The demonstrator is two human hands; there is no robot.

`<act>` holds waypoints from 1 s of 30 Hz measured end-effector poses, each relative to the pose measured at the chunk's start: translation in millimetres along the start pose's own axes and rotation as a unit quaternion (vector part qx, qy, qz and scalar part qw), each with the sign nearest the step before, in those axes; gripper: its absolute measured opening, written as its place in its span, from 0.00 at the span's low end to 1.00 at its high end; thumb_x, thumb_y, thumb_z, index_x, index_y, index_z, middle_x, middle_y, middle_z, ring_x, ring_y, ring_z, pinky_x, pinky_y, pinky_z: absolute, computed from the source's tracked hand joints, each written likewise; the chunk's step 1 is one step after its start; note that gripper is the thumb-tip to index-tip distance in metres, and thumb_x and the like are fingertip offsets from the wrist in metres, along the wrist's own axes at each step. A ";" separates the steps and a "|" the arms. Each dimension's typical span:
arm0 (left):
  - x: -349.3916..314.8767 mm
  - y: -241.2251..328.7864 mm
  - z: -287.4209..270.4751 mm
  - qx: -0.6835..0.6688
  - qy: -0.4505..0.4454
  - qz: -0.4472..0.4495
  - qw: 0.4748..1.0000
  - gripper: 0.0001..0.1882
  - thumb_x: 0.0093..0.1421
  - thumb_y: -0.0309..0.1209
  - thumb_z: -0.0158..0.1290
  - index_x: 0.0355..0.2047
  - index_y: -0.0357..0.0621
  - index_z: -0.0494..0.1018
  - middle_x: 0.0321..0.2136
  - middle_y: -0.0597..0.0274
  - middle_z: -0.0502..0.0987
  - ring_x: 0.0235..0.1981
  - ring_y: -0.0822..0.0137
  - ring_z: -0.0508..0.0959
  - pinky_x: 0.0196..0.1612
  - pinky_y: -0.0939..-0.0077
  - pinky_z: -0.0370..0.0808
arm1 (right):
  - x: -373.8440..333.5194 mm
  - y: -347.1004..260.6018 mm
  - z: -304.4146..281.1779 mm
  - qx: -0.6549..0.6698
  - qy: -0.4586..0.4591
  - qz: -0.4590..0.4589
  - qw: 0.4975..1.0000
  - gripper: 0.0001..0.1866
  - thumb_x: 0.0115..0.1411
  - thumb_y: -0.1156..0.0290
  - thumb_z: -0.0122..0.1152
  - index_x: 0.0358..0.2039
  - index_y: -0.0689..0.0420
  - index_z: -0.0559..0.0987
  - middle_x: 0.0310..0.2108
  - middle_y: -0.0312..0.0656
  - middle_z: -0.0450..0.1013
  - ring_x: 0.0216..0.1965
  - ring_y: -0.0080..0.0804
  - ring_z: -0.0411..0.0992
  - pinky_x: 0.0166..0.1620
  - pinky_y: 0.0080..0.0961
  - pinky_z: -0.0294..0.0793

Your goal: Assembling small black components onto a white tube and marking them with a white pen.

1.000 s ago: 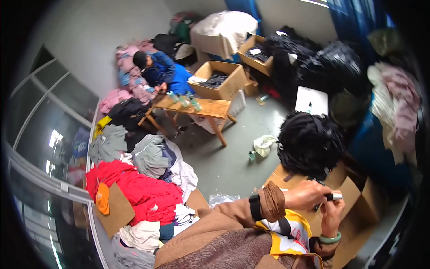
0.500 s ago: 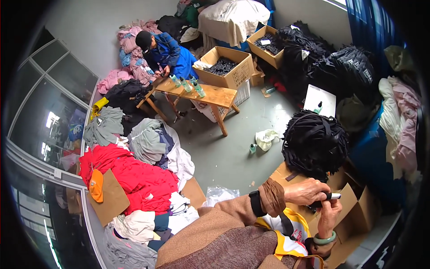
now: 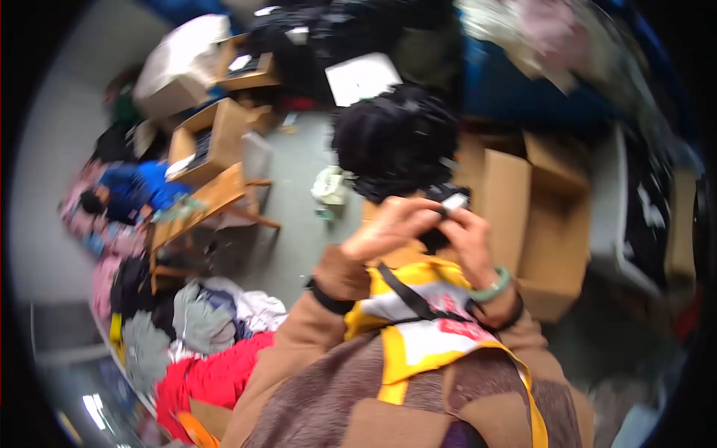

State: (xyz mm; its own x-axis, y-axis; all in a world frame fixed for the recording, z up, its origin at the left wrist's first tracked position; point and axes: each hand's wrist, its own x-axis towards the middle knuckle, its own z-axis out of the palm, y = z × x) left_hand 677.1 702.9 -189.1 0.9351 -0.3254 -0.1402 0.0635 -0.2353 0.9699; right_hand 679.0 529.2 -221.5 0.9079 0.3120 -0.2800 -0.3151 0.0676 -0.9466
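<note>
My left hand [image 3: 392, 226] and my right hand [image 3: 473, 237] meet in front of my chest, fingers pinched together. Between their fingertips is a small black strip with a white end [image 3: 453, 201]; blur hides its exact kind. More black material shows just beyond and below the fingers. A large heap of black straps [image 3: 396, 142] lies past my hands. Over my lap spreads a yellow and white apron [image 3: 418, 317] with a black strap across it. A pale green bangle [image 3: 493, 286] circles my right wrist.
At the right stands an open cardboard box [image 3: 553, 231] beside a grey bin [image 3: 627, 216] with dark contents. A wooden bench [image 3: 202, 205] stands left, near a co-worker in blue [image 3: 142, 188]. Red cloth [image 3: 209, 381] is piled lower left. A white bag [image 3: 328, 185] lies on the floor.
My view has swung to the right, so the bench and co-worker appear farther left and the open box is more central. My hands still pinch the small black strip.
</note>
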 end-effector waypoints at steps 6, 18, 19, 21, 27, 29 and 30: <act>5.4 5.6 20.7 -0.189 -0.076 -0.130 0.970 0.18 0.61 0.36 0.48 0.48 0.38 0.69 0.24 0.73 0.69 0.18 0.85 0.60 0.18 0.91 0.55 | -13.0 7.4 -23.0 0.143 0.014 0.030 0.989 0.07 0.53 0.77 0.56 0.33 0.60 0.77 0.26 0.34 0.73 0.25 0.16 0.71 0.26 0.12 0.71; 13.9 9.3 67.7 -0.187 -0.039 -0.124 0.974 0.18 0.61 0.36 0.49 0.48 0.39 0.70 0.24 0.73 0.70 0.18 0.86 0.60 0.18 0.92 0.56 | -28.2 9.7 -59.8 0.038 0.029 -0.043 0.998 0.08 0.55 0.73 0.55 0.34 0.60 0.78 0.27 0.35 0.74 0.28 0.18 0.71 0.25 0.13 0.72; 15.6 9.4 69.0 -0.170 -0.033 -0.123 0.977 0.17 0.61 0.36 0.49 0.47 0.39 0.70 0.24 0.73 0.70 0.18 0.86 0.60 0.18 0.92 0.56 | -28.2 10.0 -60.9 0.040 0.033 -0.039 0.998 0.08 0.55 0.72 0.54 0.34 0.60 0.78 0.28 0.35 0.74 0.28 0.18 0.71 0.25 0.13 0.72; 17.7 10.1 72.1 -0.124 -0.023 -0.118 0.985 0.17 0.61 0.35 0.49 0.47 0.39 0.70 0.23 0.72 0.70 0.18 0.85 0.61 0.18 0.90 0.58 | -26.7 12.0 -62.9 0.048 0.037 -0.033 0.998 0.08 0.55 0.72 0.54 0.34 0.60 0.78 0.28 0.34 0.74 0.28 0.18 0.71 0.25 0.14 0.72; 22.6 8.4 90.2 0.057 0.033 -0.002 0.998 0.14 0.61 0.32 0.49 0.44 0.36 0.71 0.19 0.65 0.72 0.18 0.75 0.67 0.21 0.80 0.66 | -22.8 17.2 -68.8 0.087 0.050 -0.009 0.995 0.09 0.55 0.70 0.52 0.34 0.59 0.78 0.28 0.35 0.74 0.28 0.20 0.72 0.23 0.15 0.72; 21.8 2.9 90.3 0.106 0.039 0.025 0.993 0.14 0.61 0.32 0.49 0.43 0.36 0.71 0.19 0.63 0.72 0.18 0.74 0.68 0.22 0.79 0.67 | -23.1 13.8 -66.6 0.071 0.050 -0.009 0.996 0.09 0.55 0.70 0.52 0.33 0.59 0.78 0.28 0.35 0.73 0.28 0.20 0.72 0.23 0.15 0.72; 21.6 0.8 90.1 0.154 0.046 0.053 0.986 0.14 0.60 0.33 0.50 0.43 0.37 0.71 0.18 0.61 0.72 0.18 0.73 0.69 0.22 0.78 0.67 | -23.1 11.6 -65.9 0.054 0.049 -0.008 0.997 0.10 0.55 0.69 0.52 0.33 0.59 0.77 0.28 0.36 0.73 0.28 0.21 0.72 0.24 0.15 0.72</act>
State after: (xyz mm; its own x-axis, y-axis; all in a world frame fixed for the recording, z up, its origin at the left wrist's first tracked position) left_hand 666.0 613.1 -209.4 0.9594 -0.2821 -0.0081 -0.1324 -0.4752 0.8699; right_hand 672.6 460.4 -236.5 0.9342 0.2154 -0.2844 -0.3235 0.1754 -0.9298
